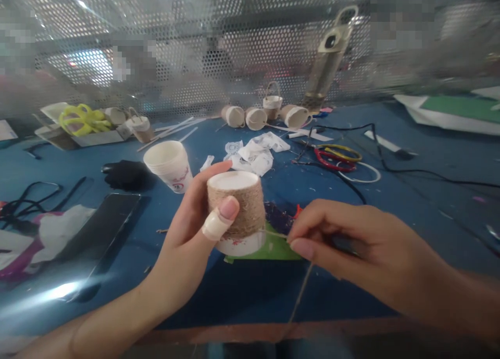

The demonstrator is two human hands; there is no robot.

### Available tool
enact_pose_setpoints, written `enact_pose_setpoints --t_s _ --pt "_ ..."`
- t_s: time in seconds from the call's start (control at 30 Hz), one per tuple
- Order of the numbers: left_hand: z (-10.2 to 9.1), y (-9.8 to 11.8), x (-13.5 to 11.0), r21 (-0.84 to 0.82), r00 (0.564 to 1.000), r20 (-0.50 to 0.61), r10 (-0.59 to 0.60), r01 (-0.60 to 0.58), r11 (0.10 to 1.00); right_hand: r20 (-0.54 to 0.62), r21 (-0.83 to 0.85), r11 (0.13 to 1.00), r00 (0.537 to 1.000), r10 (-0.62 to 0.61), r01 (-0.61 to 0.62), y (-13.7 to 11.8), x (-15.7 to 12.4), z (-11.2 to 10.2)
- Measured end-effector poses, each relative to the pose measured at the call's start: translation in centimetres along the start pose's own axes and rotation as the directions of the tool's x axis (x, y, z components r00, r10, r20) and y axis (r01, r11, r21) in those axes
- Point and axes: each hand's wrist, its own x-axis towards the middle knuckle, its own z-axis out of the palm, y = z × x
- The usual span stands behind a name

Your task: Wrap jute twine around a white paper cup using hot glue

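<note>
Mid-frame, left hand (187, 228) grips the cup (236, 213); right hand (336, 244) fingers pinch twine (300, 291). Wrapping step; next, pull tight.

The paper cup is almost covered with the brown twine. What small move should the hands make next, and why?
Probably pull the thin jute twine taut and lead it around the bare white band at the bottom of the upside-down twine-wrapped paper cup. The left hand grips the cup, the right hand pinches the strand beside it, and only that lower strip appears unwrapped.
</note>
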Motion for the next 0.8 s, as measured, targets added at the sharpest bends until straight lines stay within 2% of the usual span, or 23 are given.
enact_pose_setpoints --t_s 0.17,0.3,0.53,0.63,0.8 --pt "0.3 -0.2 0.4 -0.018 1.0 -0.007 -0.015 0.015 1.0 -0.019 -0.045 0.992 0.993 -0.121 0.12 1.1 -0.5 -0.3" --pt "0.1 -0.1 0.1 0.026 1.0 -0.018 -0.024 0.025 0.999 -0.044 -0.012 0.988 0.987 -0.152 0.152 1.9 -0.5 -0.5" --pt "0.1 -0.1 0.0 0.023 0.997 0.038 -0.062 0.061 0.998 -0.044 -0.075 0.995 0.997 -0.07 0.066 2.1 -0.1 -1.1" --pt "0.2 0.1 0.0 0.044 0.995 0.072 -0.065 0.062 0.997 -0.053 0.006 1.0 0.999 -0.01 0.011 2.0 0.1 -1.1" --pt "-0.1 0.3 -0.3 0.055 0.991 0.099 -0.091 0.086 0.995 0.018 0.141 0.987 0.997 0.072 -0.074 1.8 0.3 -1.1"
